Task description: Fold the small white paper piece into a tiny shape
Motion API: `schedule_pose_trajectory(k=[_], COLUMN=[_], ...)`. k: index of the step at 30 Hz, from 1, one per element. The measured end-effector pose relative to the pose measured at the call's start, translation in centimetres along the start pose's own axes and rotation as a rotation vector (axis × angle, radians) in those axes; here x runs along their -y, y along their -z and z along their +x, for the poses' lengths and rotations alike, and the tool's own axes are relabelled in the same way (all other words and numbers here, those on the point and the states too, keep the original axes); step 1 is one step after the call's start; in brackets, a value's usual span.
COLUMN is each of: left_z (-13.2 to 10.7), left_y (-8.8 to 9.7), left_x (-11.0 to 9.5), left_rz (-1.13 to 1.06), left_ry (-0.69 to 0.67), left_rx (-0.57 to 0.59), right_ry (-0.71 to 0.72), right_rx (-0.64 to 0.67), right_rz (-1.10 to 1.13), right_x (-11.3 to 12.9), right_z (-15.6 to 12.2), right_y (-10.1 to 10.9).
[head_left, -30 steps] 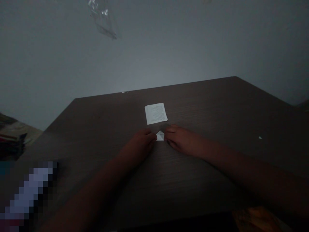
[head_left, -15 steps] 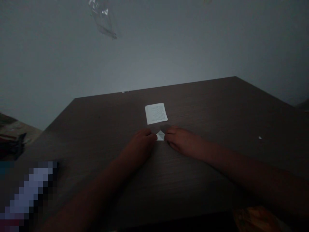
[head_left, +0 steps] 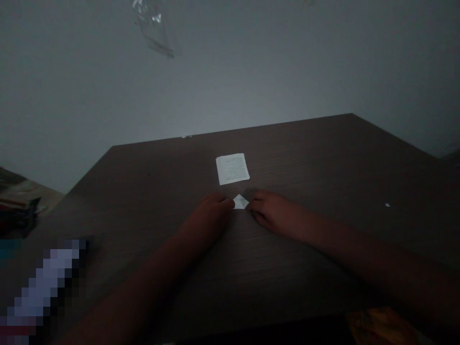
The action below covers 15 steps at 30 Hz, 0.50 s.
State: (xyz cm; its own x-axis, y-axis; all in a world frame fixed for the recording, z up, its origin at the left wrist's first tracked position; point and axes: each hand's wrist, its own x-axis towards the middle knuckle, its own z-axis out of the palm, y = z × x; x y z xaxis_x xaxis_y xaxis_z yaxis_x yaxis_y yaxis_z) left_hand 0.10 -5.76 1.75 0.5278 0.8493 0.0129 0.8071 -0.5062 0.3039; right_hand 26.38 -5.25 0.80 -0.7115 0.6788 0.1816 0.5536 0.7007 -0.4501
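Note:
A small folded white paper piece [head_left: 240, 202] lies on the dark wooden table [head_left: 323, 158]. My left hand [head_left: 208, 218] presses its fingertips on the piece's left side, fingers drawn together. On the right edge of the piece, my right hand [head_left: 275, 213] has its fingers pinched. Just beyond the hands sits a small stack of square white printed papers [head_left: 232, 168].
A tiny white scrap [head_left: 387, 205] lies at the right of the table. Clear plastic [head_left: 153, 26] hangs on the grey wall behind. Cluttered items [head_left: 17, 203] sit at the far left, a pixelated object [head_left: 43, 287] at lower left, something orange [head_left: 381, 326] at the bottom edge.
My right hand has slid slightly to the right, uncovering a bit more of the folded paper. The left hand has stayed in place.

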Motion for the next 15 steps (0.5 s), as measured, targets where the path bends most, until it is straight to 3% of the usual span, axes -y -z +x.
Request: schedule_pose_trajectory(k=[4, 10, 15], left_z=[-0.2, -0.3, -0.1], left_y=[0.3, -1.0, -1.1], left_x=[-0.2, 0.1, 0.1], left_rz=[-0.010, -0.084, -0.117], left_ry=[-0.025, -0.083, -0.118], left_rx=[0.000, -0.118, -0.099], right_ry=[-0.055, -0.080, -0.075], right_rx=[0.034, 0.017, -0.022], right_rz=[0.022, 0.084, 0.063], right_x=[0.3, 0.1, -0.2], right_z=[0.4, 0.8, 0.7], right_y=[0.6, 0.5, -0.1])
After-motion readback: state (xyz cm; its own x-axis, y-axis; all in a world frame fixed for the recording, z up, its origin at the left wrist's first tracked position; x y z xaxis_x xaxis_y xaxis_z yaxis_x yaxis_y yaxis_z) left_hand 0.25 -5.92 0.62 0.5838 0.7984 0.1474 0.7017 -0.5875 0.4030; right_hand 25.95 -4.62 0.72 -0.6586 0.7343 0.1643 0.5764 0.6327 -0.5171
